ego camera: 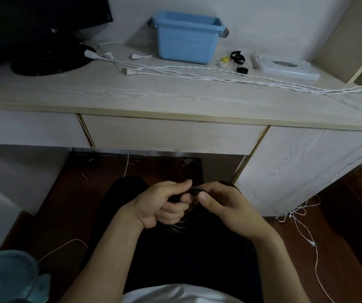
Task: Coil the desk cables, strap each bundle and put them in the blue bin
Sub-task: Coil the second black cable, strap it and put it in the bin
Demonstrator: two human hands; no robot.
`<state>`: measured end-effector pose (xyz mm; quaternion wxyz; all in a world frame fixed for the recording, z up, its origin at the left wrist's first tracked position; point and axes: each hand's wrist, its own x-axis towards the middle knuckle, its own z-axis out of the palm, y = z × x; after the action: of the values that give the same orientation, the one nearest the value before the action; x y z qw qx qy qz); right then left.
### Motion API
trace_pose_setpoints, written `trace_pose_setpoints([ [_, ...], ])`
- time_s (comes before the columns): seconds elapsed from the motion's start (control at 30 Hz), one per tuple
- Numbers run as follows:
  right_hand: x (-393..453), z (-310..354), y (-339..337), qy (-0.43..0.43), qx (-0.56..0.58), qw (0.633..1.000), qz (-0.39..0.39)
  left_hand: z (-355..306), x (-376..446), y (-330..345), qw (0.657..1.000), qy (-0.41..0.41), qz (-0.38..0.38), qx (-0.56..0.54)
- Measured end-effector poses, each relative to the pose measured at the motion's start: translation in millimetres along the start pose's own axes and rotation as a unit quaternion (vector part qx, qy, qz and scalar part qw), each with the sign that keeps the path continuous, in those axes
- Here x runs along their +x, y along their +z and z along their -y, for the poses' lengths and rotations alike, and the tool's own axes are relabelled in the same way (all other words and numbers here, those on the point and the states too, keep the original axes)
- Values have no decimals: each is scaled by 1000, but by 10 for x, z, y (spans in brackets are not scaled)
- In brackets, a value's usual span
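Both hands work low at six o'clock over the lap: the left hand [164, 203] and right hand [221, 200] pinch a dark strap [194, 191] between curled fingers, a dark cable bundle apparently beneath. Judging by this, keep the strap taut while wrapping. The white cables [219, 76] lie long and uncoiled at one o'clock, before the blue bin [186, 38] at twelve

Home study corner, wooden desk [175, 99], monitor [33, 20], floor fan [9, 274]
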<state>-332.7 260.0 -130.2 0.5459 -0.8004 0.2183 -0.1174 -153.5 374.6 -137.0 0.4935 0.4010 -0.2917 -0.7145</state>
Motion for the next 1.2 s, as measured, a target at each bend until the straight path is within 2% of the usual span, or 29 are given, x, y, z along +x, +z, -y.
trace_pose_setpoints([
  [0.07, -7, 42, 55, 18, 105, 994, 30, 21, 9, 0, 994, 22, -37, -98],
  [0.17, 3, 23, 146, 61, 221, 973, 26, 61, 64, 69, 986, 30, -86, -141],
  [0.33, 68, 54, 239, 99, 357, 927, -55, 65, 142, 154, 977, 27, -98, -186],
  [0.4, 84, 46, 255, 101, 368, 920, -84, 57, 157, 168, 979, 16, -91, -181],
  [0.53, 46, 51, 240, 73, 307, 944, -93, 42, 166, 184, 979, -2, -104, -173],
  [0.63, 6, 63, 152, 18, 149, 988, -44, 24, 109, 156, 980, 2, -160, -117],
  [0.77, -72, 21, -192, 20, 11, 999, -29, -33, -11, -13, 956, 59, -227, -178],
  [0.9, -150, -202, -442, 60, -98, 990, -85, -77, -66, -223, 903, 159, -278, -286],
  [0.97, -168, -315, -528, 69, -171, 976, -117, -95, -103, -323, 858, 210, -300, -359],
  [1.07, -154, -370, -524, 77, -193, 967, -146, -97, -135, -421, 794, 257, -330, -440],
  [1.13, -86, -346, -396, 56, -231, 960, -144, -77, -106, -430, 762, 282, -341, -474],
  [1.2, -21, -277, -225, 47, -259, 959, -104, -77, -71, -414, 745, 302, -355, -477],
])
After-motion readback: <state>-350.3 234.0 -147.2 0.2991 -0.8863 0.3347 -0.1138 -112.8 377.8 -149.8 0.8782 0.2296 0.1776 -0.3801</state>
